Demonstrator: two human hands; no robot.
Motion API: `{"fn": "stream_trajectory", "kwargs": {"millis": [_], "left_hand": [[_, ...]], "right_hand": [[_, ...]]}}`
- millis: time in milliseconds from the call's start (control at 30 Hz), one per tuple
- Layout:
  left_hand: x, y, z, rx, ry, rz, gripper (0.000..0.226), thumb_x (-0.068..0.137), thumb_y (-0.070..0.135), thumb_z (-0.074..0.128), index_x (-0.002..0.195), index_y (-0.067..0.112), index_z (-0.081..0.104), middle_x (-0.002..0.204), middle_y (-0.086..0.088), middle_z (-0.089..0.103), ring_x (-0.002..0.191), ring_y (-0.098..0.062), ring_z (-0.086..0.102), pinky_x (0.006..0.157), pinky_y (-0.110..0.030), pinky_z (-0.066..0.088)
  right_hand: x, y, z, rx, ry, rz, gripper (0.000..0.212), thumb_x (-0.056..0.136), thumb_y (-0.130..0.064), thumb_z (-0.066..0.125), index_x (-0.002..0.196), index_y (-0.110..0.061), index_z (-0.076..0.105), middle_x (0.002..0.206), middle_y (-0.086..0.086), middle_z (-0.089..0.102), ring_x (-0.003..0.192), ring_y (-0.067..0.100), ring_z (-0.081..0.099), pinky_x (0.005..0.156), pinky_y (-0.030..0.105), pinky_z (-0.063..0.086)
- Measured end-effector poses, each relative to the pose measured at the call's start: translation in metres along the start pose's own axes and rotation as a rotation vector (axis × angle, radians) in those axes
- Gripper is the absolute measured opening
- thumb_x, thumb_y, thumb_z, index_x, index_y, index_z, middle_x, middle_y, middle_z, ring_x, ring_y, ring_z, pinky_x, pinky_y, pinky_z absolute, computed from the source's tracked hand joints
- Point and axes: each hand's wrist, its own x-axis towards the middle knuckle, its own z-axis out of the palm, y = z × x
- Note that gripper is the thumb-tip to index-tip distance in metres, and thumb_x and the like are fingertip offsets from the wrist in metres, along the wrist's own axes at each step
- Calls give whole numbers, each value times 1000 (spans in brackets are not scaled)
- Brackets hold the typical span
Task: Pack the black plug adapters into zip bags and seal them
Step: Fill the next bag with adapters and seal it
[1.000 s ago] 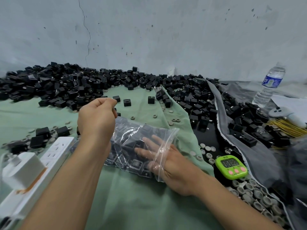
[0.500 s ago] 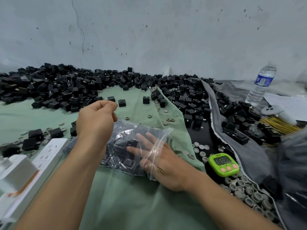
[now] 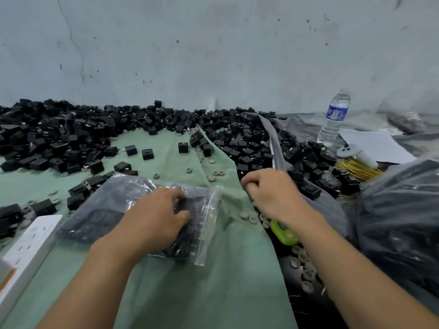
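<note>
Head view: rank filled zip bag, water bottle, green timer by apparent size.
1. zip bag, clearly largest.
2. water bottle, though it stands farther off.
3. green timer, smallest showing; it is partly hidden, so bottle versus timer is unsure.

Flat zip bag (image 3: 210,210) of black plug adapters (image 3: 180,246), seemingly unsealed
</note>
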Motion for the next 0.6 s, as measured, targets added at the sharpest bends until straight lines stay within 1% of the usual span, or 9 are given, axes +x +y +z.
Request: {"fn": "stream_trajectory", "kwargs": {"millis": [100, 167, 200, 267, 333, 400, 467, 533, 600], "left_hand": [[-1, -2, 0, 2, -81, -3, 51, 96, 43, 63, 145, 33, 49, 140, 9, 51, 107, -16, 59, 100, -42, 52], [0, -3, -2, 29, -107, 11, 56, 96, 44, 62, 149, 34, 44, 148, 13, 44, 118, -16, 55, 106, -43, 48], [1, -4, -4, 44, -118, 26, 58, 96, 45, 61, 150, 34, 42, 150, 14, 41, 122, -16, 53, 108, -43, 47], [4, -6, -4, 54, -125, 46, 59, 96, 46, 60, 151, 34, 41, 152, 15, 38, 126, -17, 52, 110, -43, 45], [5, -8, -2, 76, -117, 49, 60, 96, 46, 61, 151, 33, 41, 152, 14, 39, 127, -18, 51, 111, -43, 44], [5, -8, 0, 98, -71, 45, 55, 96, 46, 61, 147, 32, 47, 148, 11, 45, 124, -17, 52, 108, -40, 45], [2, -2, 5, 82, 29, 51, 43, 95, 50, 61, 134, 32, 58, 132, 10, 54, 110, -14, 55, 97, -36, 48], [-5, 14, 13, 61, 115, 79, 31, 93, 59, 57, 112, 35, 59, 109, 15, 54, 92, -7, 52, 80, -30, 45], [-13, 33, 22, 96, 133, 103, 35, 87, 71, 52, 93, 37, 48, 93, 19, 51, 79, -3, 50, 68, -28, 41]], "right_hand": [[21, 46, -15, -327, -19, 292, 35, 92, -29, 52, 124, -30, 65, 121, 4, 69, 118, 29, 58, 99, 43, 41], [26, 75, -20, -311, -70, 516, 42, 88, -31, 51, 129, -24, 58, 128, 9, 64, 121, 34, 56, 94, 43, 43], [25, 85, -20, -284, -115, 550, 45, 89, -30, 53, 133, -20, 54, 130, 13, 63, 121, 36, 56, 91, 42, 45], [21, 97, -16, -260, -165, 509, 52, 94, -23, 56, 144, -18, 45, 130, 18, 63, 119, 39, 58, 88, 41, 48], [13, 95, -17, -236, -97, 473, 57, 93, -16, 59, 148, -20, 43, 123, 18, 67, 115, 39, 60, 85, 40, 51], [5, 88, -22, -144, 59, 451, 47, 91, -18, 65, 136, -22, 55, 117, 14, 70, 108, 36, 63, 85, 41, 54], [-3, 69, -25, 48, 199, 407, 23, 87, -26, 72, 109, -26, 63, 103, 3, 73, 93, 27, 67, 80, 39, 54], [-12, 40, -23, 232, 204, 322, 12, 82, -34, 78, 85, -31, 67, 84, -11, 74, 79, 10, 68, 71, 31, 53], [-19, 9, -13, 339, 102, 237, 13, 80, -41, 79, 73, -33, 71, 72, -17, 73, 67, 0, 67, 59, 22, 52]]}}
